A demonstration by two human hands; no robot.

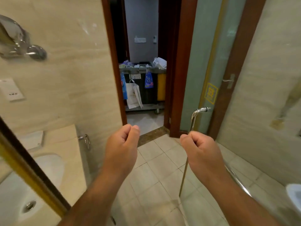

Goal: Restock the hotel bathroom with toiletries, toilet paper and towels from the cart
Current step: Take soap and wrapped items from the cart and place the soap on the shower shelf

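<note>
The housekeeping cart [146, 88] stands outside the bathroom doorway, straight ahead in the corridor. Supplies and white linen [160, 62] are piled on its top, and a white paper bag [133, 95] and blue bags hang from its front. My left hand [123, 145] and my right hand [199, 148] are both raised in front of me over the tiled floor, fingers curled, with nothing in either. Both hands are well short of the doorway.
A counter with a white basin [19, 193] and a gold-framed mirror edge lies at the lower left. A glass shower door with a chrome handle [196, 114] stands at the right, just beyond my right hand. The wooden bathroom door [231, 82] is swung open.
</note>
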